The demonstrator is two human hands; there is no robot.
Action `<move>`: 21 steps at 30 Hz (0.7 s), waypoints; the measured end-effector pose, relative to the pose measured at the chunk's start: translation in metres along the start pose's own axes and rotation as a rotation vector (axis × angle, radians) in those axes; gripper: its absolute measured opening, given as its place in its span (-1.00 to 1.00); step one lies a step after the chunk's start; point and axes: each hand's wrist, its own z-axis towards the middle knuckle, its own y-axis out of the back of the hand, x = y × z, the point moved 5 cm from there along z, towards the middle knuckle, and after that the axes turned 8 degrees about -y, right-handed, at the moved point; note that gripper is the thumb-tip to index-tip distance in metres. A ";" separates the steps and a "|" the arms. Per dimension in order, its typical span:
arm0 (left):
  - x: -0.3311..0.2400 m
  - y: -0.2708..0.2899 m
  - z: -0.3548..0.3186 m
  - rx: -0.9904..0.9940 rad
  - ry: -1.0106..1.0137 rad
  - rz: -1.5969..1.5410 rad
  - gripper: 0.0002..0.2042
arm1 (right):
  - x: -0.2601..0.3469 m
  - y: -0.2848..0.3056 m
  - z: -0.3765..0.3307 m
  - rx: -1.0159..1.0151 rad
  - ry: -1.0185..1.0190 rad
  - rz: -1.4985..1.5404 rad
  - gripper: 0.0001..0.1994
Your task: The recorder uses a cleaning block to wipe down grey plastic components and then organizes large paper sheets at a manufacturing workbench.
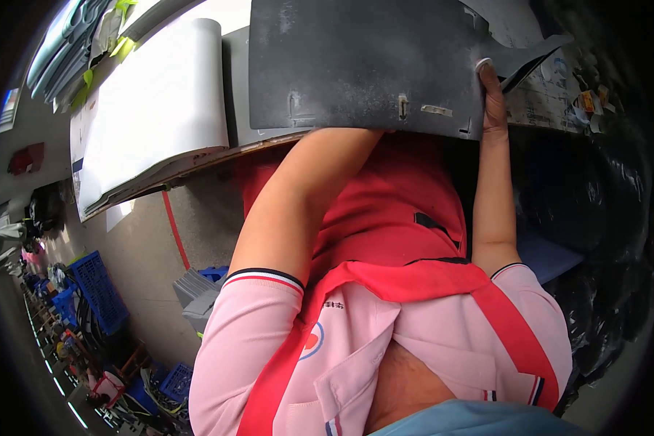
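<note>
A large dark grey sheet (363, 65), scuffed and with a few small slots along its near edge, is held up over the near edge of the table. My right hand (494, 102) grips its right edge. The thumb lies along the edge with a small white piece at its tip, and the other fingers are hidden behind the sheet. My left forearm (291, 182) reaches under the near edge, so the sheet hides the left hand and its fingers. Beside my right hand, a dark curved flap (534, 62) sticks out to the right.
A thick stack of white sheets (160, 102) with a curled edge lies on the table at left. Grey-green folded pieces (65, 51) stand beyond it. Black plastic bags (603, 218) crowd the right side. Blue crates (98, 291) and grey stacked pieces (196, 294) are at lower left.
</note>
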 end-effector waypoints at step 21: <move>0.071 0.540 -0.206 -0.990 0.793 0.801 -0.68 | 0.022 0.120 -0.002 -0.107 -0.191 0.080 -0.50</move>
